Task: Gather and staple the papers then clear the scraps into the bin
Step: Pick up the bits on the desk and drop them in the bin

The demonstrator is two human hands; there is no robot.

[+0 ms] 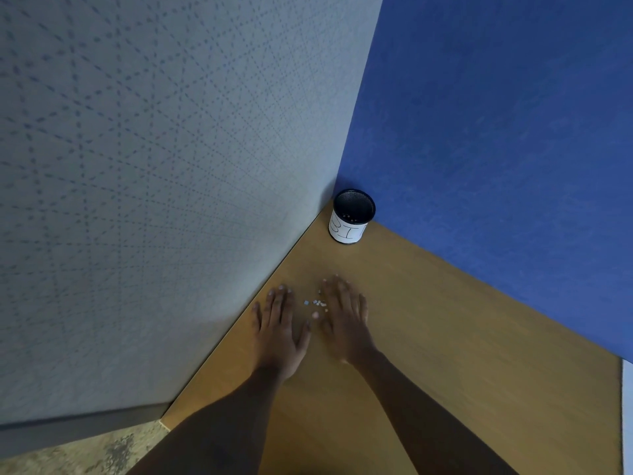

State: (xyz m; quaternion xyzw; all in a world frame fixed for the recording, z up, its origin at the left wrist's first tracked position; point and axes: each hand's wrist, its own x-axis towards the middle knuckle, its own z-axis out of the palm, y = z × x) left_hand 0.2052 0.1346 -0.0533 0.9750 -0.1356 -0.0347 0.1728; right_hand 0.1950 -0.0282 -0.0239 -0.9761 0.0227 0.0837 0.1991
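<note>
The left hand (279, 323) lies flat on the worktop (445, 323), grip slack and empty. Small white scraps (317, 303) sit between it and the right hand (346, 320), likewise flat and empty. Behind, in the corner, the bin (347, 231) carries a label reading "BI".

- wooden desk (445, 337), corner spot
- grey partition panel (154, 183) left, dashed grid pattern
- blue partition panel (513, 132) right
- speckled floor (85, 454) bottom left
</note>
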